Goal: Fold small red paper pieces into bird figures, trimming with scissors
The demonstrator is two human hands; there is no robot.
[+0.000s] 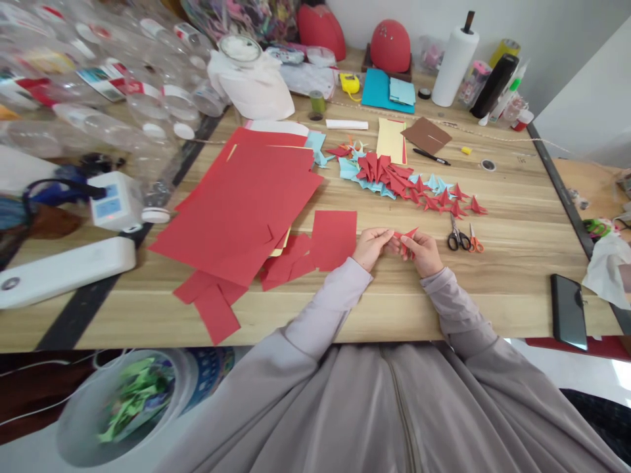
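Between my two hands is a small piece of folded red paper, its pointed tip sticking up to the right. My left hand pinches its left end. The right hand is closed on the other side, with the thumb on top; fingers hide much of the fold. A square red sheet lies just left of my left hand. Beyond the hands are folded red paper cranes and light blue paper cranes in a row. Black-handled scissors and small orange scissors lie to the right.
Large red sheets and red scraps cover the table's left. A phone rests near the right front edge. At the back stand a paper roll and a red dome. Plastic bottles crowd the far left; a bin stands below.
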